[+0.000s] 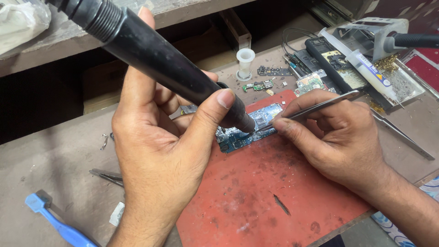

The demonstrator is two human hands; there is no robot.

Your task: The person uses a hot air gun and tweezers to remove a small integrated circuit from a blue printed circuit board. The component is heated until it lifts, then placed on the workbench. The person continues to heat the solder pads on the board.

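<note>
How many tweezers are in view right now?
3: one pair of tweezers in the right hand, a second pair lying left of the left hand, a third lying at the right. Others may be hidden.

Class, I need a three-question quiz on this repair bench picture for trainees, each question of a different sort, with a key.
1. True or false: the left hand holds the black hot-air tool.
2. What does the right hand grip?
A. a blue brush
B. metal tweezers
C. a white spool
3. Fill in: the circuit board lies on a ____ mat.

Key
1. True; the nozzle points at the board.
2. B; the tips of the tweezers meet the board beside the nozzle.
3. Red.
</note>
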